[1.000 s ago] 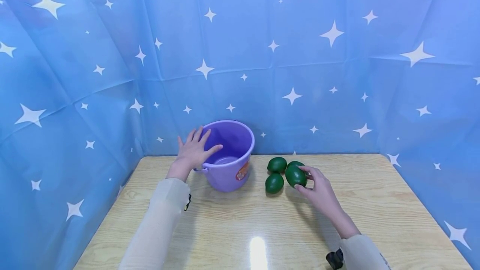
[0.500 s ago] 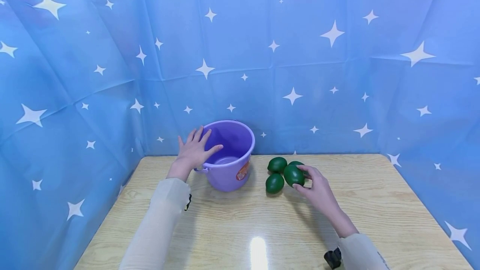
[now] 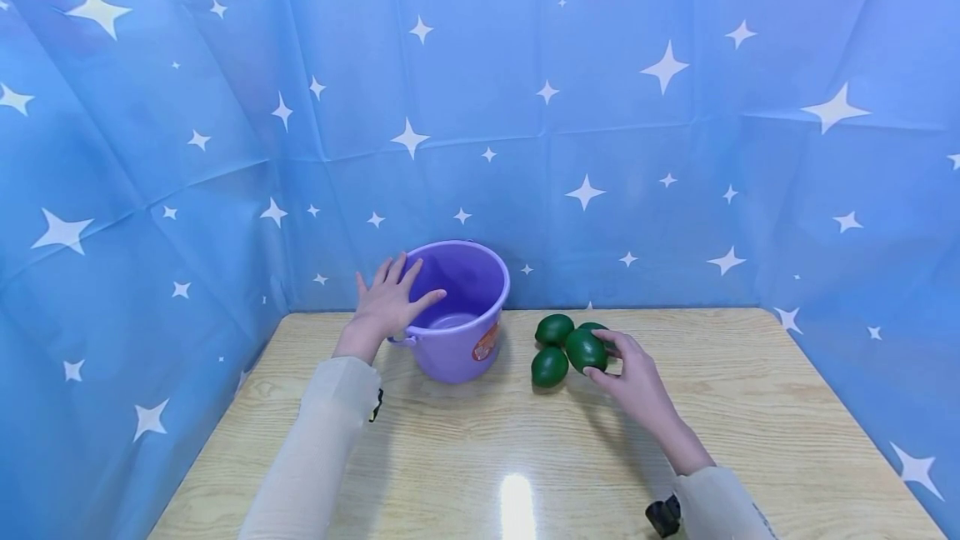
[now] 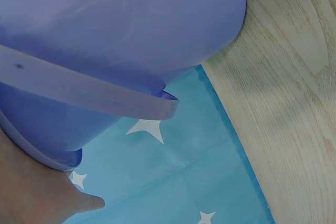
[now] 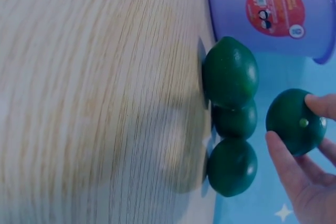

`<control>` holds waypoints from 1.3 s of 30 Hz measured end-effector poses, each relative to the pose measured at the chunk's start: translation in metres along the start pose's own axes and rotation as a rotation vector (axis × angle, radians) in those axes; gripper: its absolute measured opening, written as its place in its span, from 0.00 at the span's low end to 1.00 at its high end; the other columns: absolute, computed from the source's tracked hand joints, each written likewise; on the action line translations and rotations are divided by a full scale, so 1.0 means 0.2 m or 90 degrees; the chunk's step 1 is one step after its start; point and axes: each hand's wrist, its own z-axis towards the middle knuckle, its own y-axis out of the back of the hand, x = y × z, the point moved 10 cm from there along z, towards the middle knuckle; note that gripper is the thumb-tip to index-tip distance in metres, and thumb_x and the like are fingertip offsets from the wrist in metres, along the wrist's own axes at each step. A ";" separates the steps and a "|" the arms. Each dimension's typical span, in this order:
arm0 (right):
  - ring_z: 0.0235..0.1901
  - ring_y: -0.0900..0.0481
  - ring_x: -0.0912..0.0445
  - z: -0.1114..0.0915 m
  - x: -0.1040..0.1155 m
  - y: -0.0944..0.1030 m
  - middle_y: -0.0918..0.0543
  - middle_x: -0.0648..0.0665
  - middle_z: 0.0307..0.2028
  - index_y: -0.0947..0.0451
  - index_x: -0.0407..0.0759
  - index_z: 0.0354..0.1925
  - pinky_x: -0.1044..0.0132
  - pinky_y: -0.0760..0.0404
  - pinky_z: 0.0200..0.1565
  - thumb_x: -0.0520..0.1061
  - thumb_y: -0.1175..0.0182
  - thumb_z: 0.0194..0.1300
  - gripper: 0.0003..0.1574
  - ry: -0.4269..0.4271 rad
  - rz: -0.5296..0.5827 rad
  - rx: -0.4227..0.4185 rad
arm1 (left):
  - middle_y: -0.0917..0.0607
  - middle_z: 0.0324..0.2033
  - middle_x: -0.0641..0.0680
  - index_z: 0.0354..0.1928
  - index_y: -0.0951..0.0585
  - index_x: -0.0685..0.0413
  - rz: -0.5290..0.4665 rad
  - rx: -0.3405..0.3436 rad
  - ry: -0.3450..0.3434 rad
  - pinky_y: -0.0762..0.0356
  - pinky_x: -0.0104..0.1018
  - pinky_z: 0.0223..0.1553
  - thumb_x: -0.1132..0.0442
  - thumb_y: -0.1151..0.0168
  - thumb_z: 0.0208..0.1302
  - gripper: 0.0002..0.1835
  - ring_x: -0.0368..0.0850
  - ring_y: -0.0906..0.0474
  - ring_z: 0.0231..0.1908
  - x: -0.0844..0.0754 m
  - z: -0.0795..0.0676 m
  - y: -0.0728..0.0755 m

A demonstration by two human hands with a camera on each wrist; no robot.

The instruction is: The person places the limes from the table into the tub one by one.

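A purple bucket point(image 3: 454, 352) with a round orange-red sticker stands upright at the table's back. Across its left rim lies my left hand point(image 3: 386, 305), fingers spread and straight, the thumb reaching over the opening. In the left wrist view, the bucket's handle point(image 4: 94, 90) hangs along its outer side, and part of the left hand point(image 4: 34, 195) shows at the rim. To the right, my right hand point(image 3: 637, 377) pinches a dark green lime point(image 3: 586, 351) between thumb and fingers. The right wrist view shows this held lime point(image 5: 294, 121) raised off the table, its stem nub visible.
Three more limes lie close together on the wooden table point(image 3: 465, 457), among them a front one point(image 3: 550, 367) and a back-left one point(image 3: 555, 329). The third point(image 3: 592, 326) is partly hidden behind the held lime. A blue star-patterned curtain point(image 3: 480, 107) borders the table's back and sides.
My right hand has shifted slightly left with the lime it holds. The left hand, the bucket and the other limes stay where they were.
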 end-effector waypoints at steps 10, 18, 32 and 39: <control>0.58 0.22 0.34 0.00 0.00 0.00 0.28 0.29 0.63 0.32 0.36 0.66 0.40 0.19 0.55 0.40 0.32 0.64 0.35 -0.003 0.003 0.001 | 0.55 0.80 0.56 0.80 0.51 0.40 0.000 0.002 0.001 0.74 0.76 0.70 0.19 0.66 0.62 0.51 0.62 0.61 0.79 0.00 0.00 0.00; 0.57 0.21 0.34 0.00 0.00 -0.01 0.28 0.29 0.63 0.31 0.36 0.66 0.41 0.18 0.54 0.39 0.32 0.63 0.35 -0.001 0.002 0.000 | 0.55 0.80 0.55 0.80 0.51 0.40 -0.003 0.004 0.002 0.74 0.75 0.71 0.20 0.65 0.63 0.50 0.61 0.61 0.79 0.00 -0.01 0.00; 0.57 0.21 0.35 0.01 0.02 0.00 0.27 0.30 0.62 0.32 0.37 0.66 0.42 0.19 0.54 0.41 0.32 0.64 0.35 -0.008 0.007 0.001 | 0.55 0.80 0.56 0.80 0.52 0.40 -0.005 0.002 0.000 0.74 0.76 0.70 0.19 0.66 0.63 0.51 0.62 0.62 0.79 0.00 0.00 0.00; 0.57 0.21 0.36 0.01 0.02 -0.01 0.27 0.30 0.62 0.31 0.37 0.66 0.42 0.19 0.54 0.40 0.32 0.64 0.35 -0.012 0.012 0.002 | 0.56 0.81 0.55 0.80 0.52 0.40 -0.005 0.006 0.001 0.75 0.75 0.71 0.20 0.65 0.64 0.50 0.61 0.62 0.79 -0.01 0.00 0.00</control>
